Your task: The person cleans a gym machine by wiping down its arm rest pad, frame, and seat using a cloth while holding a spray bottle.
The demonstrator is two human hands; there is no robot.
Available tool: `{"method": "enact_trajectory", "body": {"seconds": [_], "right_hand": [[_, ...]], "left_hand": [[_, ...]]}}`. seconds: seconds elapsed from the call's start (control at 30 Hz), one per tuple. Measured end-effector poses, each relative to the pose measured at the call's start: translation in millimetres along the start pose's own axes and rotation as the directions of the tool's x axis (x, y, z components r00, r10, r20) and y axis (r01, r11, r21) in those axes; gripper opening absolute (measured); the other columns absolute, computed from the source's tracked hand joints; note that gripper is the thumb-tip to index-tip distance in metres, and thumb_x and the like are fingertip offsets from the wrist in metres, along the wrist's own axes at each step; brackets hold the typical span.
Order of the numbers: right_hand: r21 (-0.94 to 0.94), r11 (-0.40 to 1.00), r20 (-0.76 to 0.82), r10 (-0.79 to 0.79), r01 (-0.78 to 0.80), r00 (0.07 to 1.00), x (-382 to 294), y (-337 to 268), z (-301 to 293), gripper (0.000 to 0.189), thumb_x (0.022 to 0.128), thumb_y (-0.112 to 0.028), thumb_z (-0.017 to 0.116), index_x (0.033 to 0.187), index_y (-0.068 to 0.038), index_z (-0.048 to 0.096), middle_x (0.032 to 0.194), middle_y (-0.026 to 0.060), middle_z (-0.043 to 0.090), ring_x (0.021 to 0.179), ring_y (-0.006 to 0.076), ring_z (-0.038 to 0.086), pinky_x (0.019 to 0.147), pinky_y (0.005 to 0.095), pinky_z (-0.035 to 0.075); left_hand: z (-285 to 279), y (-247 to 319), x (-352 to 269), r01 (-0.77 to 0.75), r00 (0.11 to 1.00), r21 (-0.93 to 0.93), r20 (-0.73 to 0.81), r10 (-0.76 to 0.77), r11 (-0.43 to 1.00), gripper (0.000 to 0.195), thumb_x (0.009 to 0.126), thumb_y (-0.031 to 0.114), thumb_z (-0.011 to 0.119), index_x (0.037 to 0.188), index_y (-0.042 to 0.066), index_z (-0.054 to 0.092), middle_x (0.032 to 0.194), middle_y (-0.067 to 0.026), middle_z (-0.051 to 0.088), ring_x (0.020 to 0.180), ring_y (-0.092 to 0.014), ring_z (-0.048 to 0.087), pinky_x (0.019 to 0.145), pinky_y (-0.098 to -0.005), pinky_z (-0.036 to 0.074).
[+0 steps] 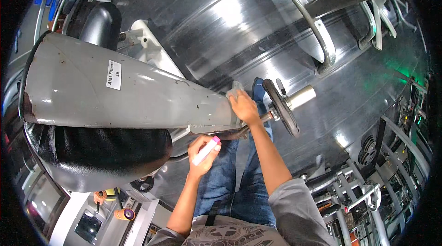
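Observation:
My left hand [203,152] is closed around a small white bottle [204,154] with a pink cap, just below the edge of a grey painted metal panel [148,97] of a gym machine. With my right hand [244,108] I press a crumpled translucent cloth or wipe [235,88] on the panel's narrow right end. The panel has rust spots and chipped paint and bears a white label. A black padded seat [100,152] adjoins its lower edge. Right of my right hand, a dark weight plate [281,108] sits on a metal bar sleeve [302,97].
Curved metal tubing [310,21] of another machine stands at upper right. A black roller pad [103,25] and a white frame bar [159,49] lie beyond the panel. More gym frames [359,190] fill the lower right. My jeans-clad legs are below the panel.

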State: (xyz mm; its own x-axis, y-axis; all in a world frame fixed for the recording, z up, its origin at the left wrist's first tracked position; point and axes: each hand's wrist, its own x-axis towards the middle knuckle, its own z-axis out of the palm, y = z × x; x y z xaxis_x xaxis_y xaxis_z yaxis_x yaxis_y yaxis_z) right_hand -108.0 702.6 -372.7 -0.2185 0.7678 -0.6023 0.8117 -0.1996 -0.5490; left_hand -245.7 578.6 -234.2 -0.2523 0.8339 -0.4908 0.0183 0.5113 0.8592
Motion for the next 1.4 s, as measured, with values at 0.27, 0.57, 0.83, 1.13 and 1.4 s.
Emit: {"method": "enact_trajectory", "body": {"seconds": [0.27,0.57,0.83,1.13,1.4], "right_hand": [[0.298,0.909,-0.266,-0.214,0.291,0.94,-80,-36,-8,0.035,0.095,-0.024,0.051,0.119,0.002,0.051,0.112,0.0213,0.054,0.102,0.0443,0.053,0.091,0.0497,0.042],[0.005,1.0,0.114,0.013,-0.013,0.993,10,27,22,0.038,0.098,-0.026,0.043,0.114,0.005,0.057,0.11,0.0252,0.059,0.106,0.044,0.055,0.095,0.0481,0.045],[0.551,0.802,0.148,-0.364,0.229,0.92,21,-63,-32,0.05,0.092,-0.037,0.056,0.117,0.006,0.06,0.123,0.0235,0.06,0.117,0.0412,0.055,0.1,0.0418,0.043],[0.065,0.997,0.116,0.025,-0.033,0.993,13,20,19,0.061,0.095,-0.044,0.049,0.134,0.003,0.048,0.138,0.0252,0.049,0.127,0.0402,0.048,0.106,0.0449,0.039],[0.467,0.884,0.124,-0.043,-0.02,0.991,-46,-13,-36,0.058,0.094,-0.041,0.055,0.127,0.007,0.055,0.125,0.0284,0.059,0.12,0.0388,0.056,0.101,0.0396,0.042]], "left_hand": [[-10,-6,-3,0.016,1.0,0.025,-0.015,-0.016,1.0,0.024,0.088,0.023,0.07,0.089,0.0,0.062,0.081,-0.006,0.066,0.067,-0.012,0.061,0.063,-0.0265,0.05],[-7,-5,-4,0.036,0.999,-0.009,-0.003,-0.036,0.999,0.014,0.084,0.012,0.072,0.09,0.001,0.065,0.081,-0.0049,0.065,0.071,-0.012,0.06,0.064,-0.0257,0.046],[-13,-13,-7,0.073,0.996,-0.033,-0.042,-0.074,0.997,0.015,0.083,0.012,0.073,0.089,0.001,0.065,0.08,-0.0052,0.065,0.068,-0.011,0.059,0.061,-0.0251,0.045],[-1,-11,-3,0.029,1.0,-0.002,-0.009,-0.029,1.0,0.015,0.082,0.012,0.074,0.088,0.001,0.065,0.079,-0.0042,0.064,0.067,-0.01,0.057,0.06,-0.0244,0.043],[-8,18,-11,-0.049,0.998,-0.047,-0.027,0.048,0.998,0.014,0.08,0.01,0.075,0.086,0.002,0.065,0.072,-0.001,0.059,0.063,-0.008,0.05,0.058,-0.0238,0.039]]}}
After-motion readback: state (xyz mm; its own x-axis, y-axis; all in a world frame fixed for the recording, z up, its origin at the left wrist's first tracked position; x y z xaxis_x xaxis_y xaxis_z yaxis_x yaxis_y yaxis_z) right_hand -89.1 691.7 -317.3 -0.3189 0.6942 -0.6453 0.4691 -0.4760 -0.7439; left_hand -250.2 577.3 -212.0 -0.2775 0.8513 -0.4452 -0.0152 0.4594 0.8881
